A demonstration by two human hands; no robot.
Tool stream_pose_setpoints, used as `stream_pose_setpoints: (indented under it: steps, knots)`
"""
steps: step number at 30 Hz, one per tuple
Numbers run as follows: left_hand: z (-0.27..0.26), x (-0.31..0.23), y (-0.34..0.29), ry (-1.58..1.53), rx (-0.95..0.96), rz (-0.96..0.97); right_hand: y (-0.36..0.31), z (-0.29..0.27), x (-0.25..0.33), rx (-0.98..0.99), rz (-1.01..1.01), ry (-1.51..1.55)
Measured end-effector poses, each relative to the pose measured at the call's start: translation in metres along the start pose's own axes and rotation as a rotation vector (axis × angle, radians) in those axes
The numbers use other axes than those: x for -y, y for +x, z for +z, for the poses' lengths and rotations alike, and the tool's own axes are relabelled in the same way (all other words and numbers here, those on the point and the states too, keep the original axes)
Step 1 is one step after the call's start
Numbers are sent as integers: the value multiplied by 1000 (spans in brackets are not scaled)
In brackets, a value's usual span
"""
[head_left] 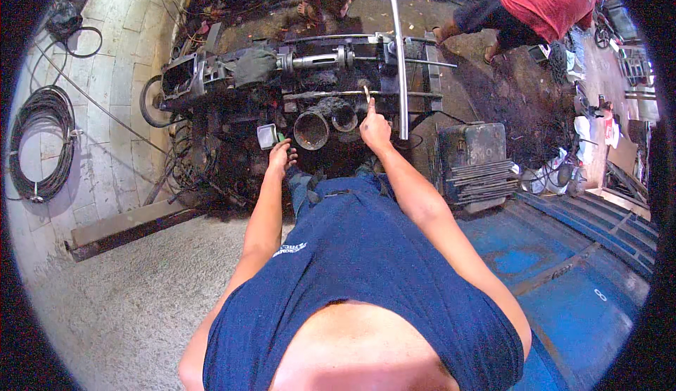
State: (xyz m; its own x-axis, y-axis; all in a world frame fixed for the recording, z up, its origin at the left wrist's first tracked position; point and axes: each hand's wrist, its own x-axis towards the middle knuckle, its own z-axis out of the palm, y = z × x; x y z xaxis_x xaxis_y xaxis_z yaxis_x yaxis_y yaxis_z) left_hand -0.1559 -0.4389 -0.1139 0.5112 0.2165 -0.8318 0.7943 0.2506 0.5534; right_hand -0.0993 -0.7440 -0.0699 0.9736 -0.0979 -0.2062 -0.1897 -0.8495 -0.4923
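My left hand point(282, 156) is closed round a small green piece point(281, 137), beside a square pale-grey container or head point(267, 137); whether the two are one thing I cannot tell. My right hand point(376, 129) is closed, and a thin pale stick-like tool point(366, 94) points away from its fingers, over the near rail of the lathe. The lathe point(317, 61) stretches left to right in front of me, with a bright shaft between its ends. Two open round metal cylinders point(311, 130) sit at its near side, between my hands.
A long shiny pipe point(398, 53) lies across the lathe's right end. Right of my arm stands a dark metal box with stacked plates point(482, 172). A coiled black cable point(42, 143) lies at left. At the upper right, a person in a red shirt point(548, 0) bends over.
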Motion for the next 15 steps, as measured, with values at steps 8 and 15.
stream_pose_setpoints:
  steps: [8,15]
  knots:
    - [-1,0,3,-22,35,6,4,-12,21,10,161,210]
    - [-1,1,-2,-70,28,-1,26,-32,58,-129,151,278]
